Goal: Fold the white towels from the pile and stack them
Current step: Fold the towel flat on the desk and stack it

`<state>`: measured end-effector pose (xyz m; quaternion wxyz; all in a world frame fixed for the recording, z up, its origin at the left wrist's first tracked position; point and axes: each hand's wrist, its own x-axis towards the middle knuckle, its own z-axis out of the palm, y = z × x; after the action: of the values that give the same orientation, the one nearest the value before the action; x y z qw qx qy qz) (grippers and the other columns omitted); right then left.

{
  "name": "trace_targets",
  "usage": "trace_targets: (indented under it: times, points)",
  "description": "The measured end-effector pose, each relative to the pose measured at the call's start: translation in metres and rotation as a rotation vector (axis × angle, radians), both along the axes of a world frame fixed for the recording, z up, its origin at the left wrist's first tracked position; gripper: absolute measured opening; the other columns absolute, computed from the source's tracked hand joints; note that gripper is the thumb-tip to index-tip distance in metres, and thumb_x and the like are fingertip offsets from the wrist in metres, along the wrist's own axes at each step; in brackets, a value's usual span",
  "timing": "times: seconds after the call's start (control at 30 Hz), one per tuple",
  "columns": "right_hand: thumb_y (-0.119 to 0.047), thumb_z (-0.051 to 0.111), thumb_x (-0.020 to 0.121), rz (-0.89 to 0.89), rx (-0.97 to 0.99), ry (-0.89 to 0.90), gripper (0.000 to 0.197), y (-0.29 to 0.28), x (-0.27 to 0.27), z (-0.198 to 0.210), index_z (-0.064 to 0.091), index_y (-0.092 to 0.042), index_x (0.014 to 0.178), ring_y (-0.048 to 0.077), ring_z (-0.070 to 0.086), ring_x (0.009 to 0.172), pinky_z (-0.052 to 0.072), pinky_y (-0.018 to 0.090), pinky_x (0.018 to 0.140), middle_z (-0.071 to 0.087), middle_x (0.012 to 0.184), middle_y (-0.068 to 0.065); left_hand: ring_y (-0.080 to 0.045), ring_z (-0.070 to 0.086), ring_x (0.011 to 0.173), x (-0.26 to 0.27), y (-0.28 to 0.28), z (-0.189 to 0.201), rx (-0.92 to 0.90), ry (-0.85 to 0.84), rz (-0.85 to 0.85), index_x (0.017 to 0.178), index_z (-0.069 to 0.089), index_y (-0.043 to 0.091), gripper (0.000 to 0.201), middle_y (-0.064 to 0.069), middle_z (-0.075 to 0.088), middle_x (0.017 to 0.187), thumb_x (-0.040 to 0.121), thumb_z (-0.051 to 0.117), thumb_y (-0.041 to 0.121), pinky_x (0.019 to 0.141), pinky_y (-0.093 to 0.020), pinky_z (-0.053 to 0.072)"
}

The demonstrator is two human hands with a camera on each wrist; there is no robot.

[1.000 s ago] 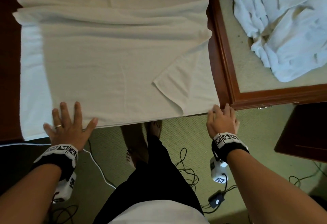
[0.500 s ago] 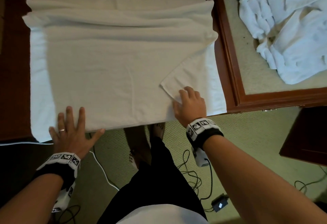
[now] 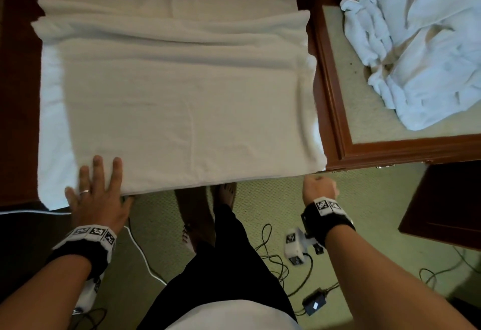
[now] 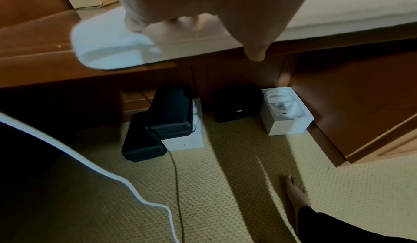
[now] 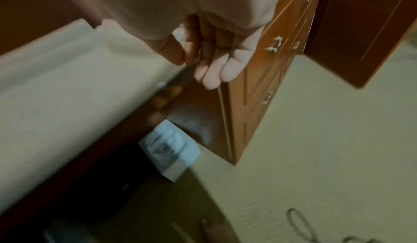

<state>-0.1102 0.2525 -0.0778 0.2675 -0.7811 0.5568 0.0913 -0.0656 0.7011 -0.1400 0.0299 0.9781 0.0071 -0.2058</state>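
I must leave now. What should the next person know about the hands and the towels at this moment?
Left hand: flat, fingers spread, pressing the near left corner of the spread towel.
Right hand: off the towel, just past its near right corner, fingers loosely curled, holding nothing.
The towel lies flat on the dark wooden table, with folds bunched along its far side.
The pile of unfolded towels is on the side table to the right.
Done: one towel is laid out. No folded stack is visible.
Left: fold this towel, then the pile, and stack them.
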Motion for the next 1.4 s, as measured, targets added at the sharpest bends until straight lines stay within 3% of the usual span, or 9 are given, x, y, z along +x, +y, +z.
trace_targets:
  times: [0.13,0.23,0.33,0.47,0.67,0.93,1.1,1.23,1.4]
  points:
    - [-0.02,0.054,0.088,0.314,-0.181,-0.092,0.015,0.0,-0.017,-0.01,0.06,-0.008,0.081,0.035,0.054,0.085,0.04,0.035,0.072,0.063,0.098,0.017,-0.042,0.006,0.15,-0.001,0.002,-0.001,0.018,-0.036,-0.02,0.159,0.003,0.032,0.098,-0.009,-0.004,0.167,0.087,0.069,0.04,0.112,-0.071,0.017]
    - [-0.025,0.059,0.09,0.693,-0.317,-0.149,0.04,0.006,-0.002,-0.012,0.057,-0.009,0.127,0.034,0.046,0.125,0.042,0.045,0.097,0.049,0.138,0.015,-0.045,0.011,0.149,0.0,0.004,0.0,0.041,-0.05,-0.06,0.159,0.006,0.03,0.1,-0.013,0.002,0.167,0.084,0.073,0.033,0.109,-0.073,0.022]
    - [-0.046,0.043,0.097,0.811,-0.217,0.134,0.069,-0.012,0.005,-0.015,0.019,-0.019,0.156,0.028,0.011,0.151,0.025,0.05,0.117,0.007,0.165,0.009,-0.046,0.015,0.147,0.0,0.006,0.002,0.06,-0.054,-0.078,0.159,0.011,0.028,0.101,-0.015,0.007,0.165,0.082,0.075,0.025,0.106,-0.073,0.026]
    - [-0.04,0.048,0.088,0.841,-0.272,0.262,0.08,-0.025,-0.007,-0.014,0.013,-0.014,0.155,0.029,0.001,0.152,0.018,0.051,0.12,-0.004,0.165,0.011,-0.046,0.015,0.147,-0.001,0.006,0.006,0.06,-0.065,-0.091,0.159,0.013,0.026,0.099,-0.016,0.008,0.165,0.082,0.074,0.018,0.106,-0.072,0.026]
    - [-0.02,0.061,0.087,1.29,-0.36,0.159,0.096,0.006,0.009,-0.036,-0.005,-0.023,0.157,0.036,-0.005,0.151,0.015,0.055,0.12,-0.016,0.163,0.013,-0.042,0.019,0.149,-0.003,0.014,0.014,0.072,-0.054,-0.139,0.16,0.012,0.027,0.093,-0.014,0.012,0.166,0.087,0.068,0.016,0.108,-0.067,0.032]
    - [0.01,0.049,0.075,1.416,-0.407,-0.016,0.061,-0.016,0.004,-0.033,0.054,0.0,0.136,0.051,0.053,0.123,0.051,0.058,0.088,0.049,0.142,0.028,-0.041,0.043,0.137,-0.003,0.019,0.036,0.035,-0.024,-0.156,0.146,0.048,0.012,0.066,-0.014,0.04,0.155,0.084,0.067,0.001,0.1,-0.061,0.046]
    - [0.011,0.073,0.061,1.389,-0.44,0.003,0.028,-0.015,0.031,0.001,0.062,-0.001,0.084,0.041,0.066,0.073,0.055,0.045,0.063,0.066,0.083,0.02,-0.039,0.059,0.094,0.008,0.015,0.063,0.102,-0.032,-0.147,0.106,0.066,0.007,0.032,-0.016,0.06,0.105,0.076,0.071,-0.004,0.065,-0.049,0.053]
    - [-0.01,0.053,0.09,1.287,-0.366,0.404,0.019,-0.009,0.055,0.036,0.063,-0.011,0.106,0.034,0.066,0.097,0.049,0.039,0.079,0.067,0.105,0.013,-0.031,0.064,0.09,0.025,0.011,0.089,0.132,0.091,-0.1,0.107,0.06,0.019,0.022,-0.008,0.065,0.102,0.088,0.057,0.007,0.075,-0.043,0.054]
    - [-0.017,0.054,0.085,1.244,-0.114,0.645,0.032,-0.018,0.055,0.039,0.065,-0.019,0.115,0.029,0.065,0.109,0.053,0.037,0.093,0.066,0.121,0.008,-0.027,0.055,0.127,0.035,0.021,0.095,0.079,0.475,0.006,0.144,0.05,0.026,0.051,-0.008,0.052,0.145,0.094,0.049,0.013,0.102,-0.033,0.046]
